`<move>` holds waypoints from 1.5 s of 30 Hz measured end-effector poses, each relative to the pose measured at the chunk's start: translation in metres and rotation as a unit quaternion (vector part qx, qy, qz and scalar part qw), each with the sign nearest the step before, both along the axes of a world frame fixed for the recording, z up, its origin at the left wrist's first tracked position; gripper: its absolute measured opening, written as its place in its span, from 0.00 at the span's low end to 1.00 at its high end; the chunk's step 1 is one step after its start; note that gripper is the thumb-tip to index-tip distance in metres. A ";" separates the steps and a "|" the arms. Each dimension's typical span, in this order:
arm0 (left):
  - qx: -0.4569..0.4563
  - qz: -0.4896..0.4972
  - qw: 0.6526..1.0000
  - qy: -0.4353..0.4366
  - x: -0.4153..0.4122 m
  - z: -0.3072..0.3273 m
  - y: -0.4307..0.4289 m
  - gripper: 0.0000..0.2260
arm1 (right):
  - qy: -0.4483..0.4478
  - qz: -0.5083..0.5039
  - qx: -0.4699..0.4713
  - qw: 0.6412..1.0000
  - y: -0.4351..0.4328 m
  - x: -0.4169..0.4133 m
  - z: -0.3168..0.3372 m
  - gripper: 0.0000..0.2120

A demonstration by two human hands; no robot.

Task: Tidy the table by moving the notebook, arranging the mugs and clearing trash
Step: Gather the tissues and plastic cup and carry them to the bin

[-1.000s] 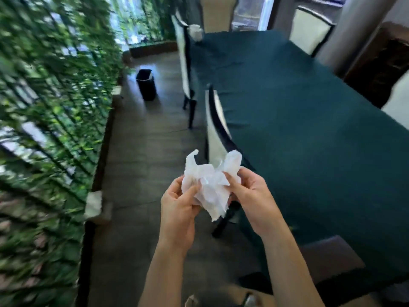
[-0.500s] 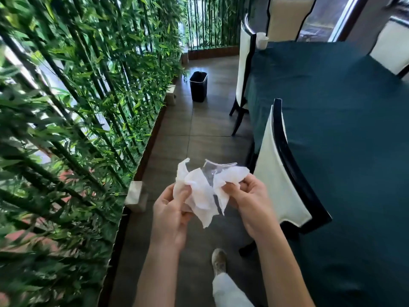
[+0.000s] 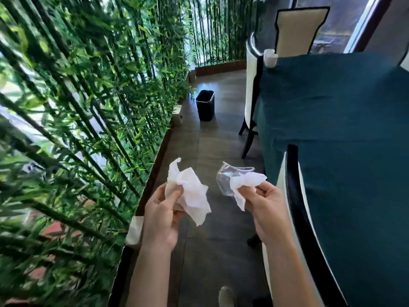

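My left hand [image 3: 161, 213] grips a crumpled white tissue [image 3: 192, 191] over the floor. My right hand [image 3: 263, 202] pinches a clear plastic wrapper [image 3: 225, 180] together with a smaller scrap of white tissue [image 3: 245, 182]. The two bundles hang apart, a short gap between them. A black waste bin [image 3: 205, 105] stands on the floor ahead, by the bamboo wall. The table under a teal cloth [image 3: 345, 111] lies to my right, with a white mug [image 3: 270, 58] at its far left corner. No notebook is in view.
A bamboo plant wall [image 3: 88, 107] lines the left side behind a low kerb. Two white chairs with black frames, one near [image 3: 296, 207] and one farther [image 3: 251, 85], are pushed against the table's left edge. A tiled aisle [image 3: 212, 151] runs toward the bin. My shoe [image 3: 226, 295] shows below.
I have walked along the aisle and the bin is nearer. My hands pulled apart, splitting the one bundle: tissue in the left, wrapper and tissue scrap in the right.
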State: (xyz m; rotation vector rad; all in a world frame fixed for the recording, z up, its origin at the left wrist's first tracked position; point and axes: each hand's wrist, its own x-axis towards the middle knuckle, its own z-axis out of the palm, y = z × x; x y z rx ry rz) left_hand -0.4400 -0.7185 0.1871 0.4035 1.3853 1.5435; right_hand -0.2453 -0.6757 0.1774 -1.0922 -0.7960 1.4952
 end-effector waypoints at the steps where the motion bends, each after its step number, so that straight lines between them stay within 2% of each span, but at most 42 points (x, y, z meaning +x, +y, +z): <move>1: -0.002 0.001 1.000 0.000 -0.003 0.000 0.011 0.07 | 0.000 0.000 0.000 1.000 0.011 -0.001 0.002 0.11; 12: -0.009 0.042 0.999 -0.018 -0.052 -0.005 0.117 0.07 | -0.044 0.019 0.000 0.999 0.122 -0.041 0.001 0.08; 21: 0.015 0.047 0.997 -0.057 -0.137 0.001 0.253 0.09 | -0.096 0.007 0.027 0.995 0.252 -0.134 0.014 0.07; 25: 0.020 0.029 0.998 -0.056 -0.175 0.013 0.312 0.08 | -0.099 0.005 0.035 0.994 0.308 -0.175 0.028 0.13; 29: 0.025 0.015 0.998 -0.064 -0.205 0.017 0.364 0.07 | -0.102 -0.022 0.038 0.994 0.355 -0.204 0.033 0.07; 35: 0.023 0.003 0.997 -0.068 -0.226 0.017 0.424 0.08 | -0.098 -0.048 0.020 0.994 0.415 -0.230 0.037 0.03; 38: 0.024 -0.001 0.997 -0.069 -0.233 0.013 0.460 0.08 | -0.105 -0.049 0.016 0.993 0.450 -0.235 0.032 0.06; 45: 0.030 -0.004 0.997 -0.067 -0.225 0.012 0.554 0.07 | -0.100 -0.060 0.025 0.993 0.542 -0.227 0.026 0.04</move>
